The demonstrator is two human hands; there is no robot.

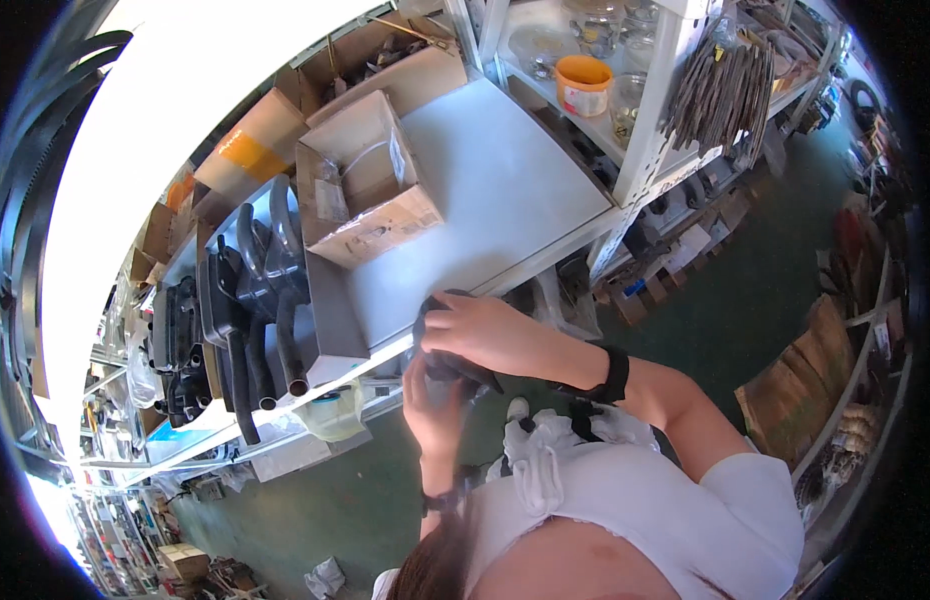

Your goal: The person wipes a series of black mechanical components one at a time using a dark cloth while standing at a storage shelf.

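Note:
Both my hands are closed on a dark, rounded part (450, 368) at the front edge of the shelf; its exact kind cannot be made out. My right hand (472, 332) reaches over its top with bent fingers. From below, my left hand (431, 408) grips its near side, slightly blurred. An open cardboard box (380, 235) stands on the white shelf (475, 175) beyond my hands, with a clear bag and a thin pale loop inside. To the left lie several black pipes with bulky bodies (270, 270), resembling mufflers.
Farther back on the shelf are more cardboard boxes (255, 140), one with orange tape. At the right, a rack post (650, 110) rises beside an orange tub (583, 85) and glass jars. Thin dark strips (723, 95) hang beyond it. Brown cardboard (800, 375) leans at the right.

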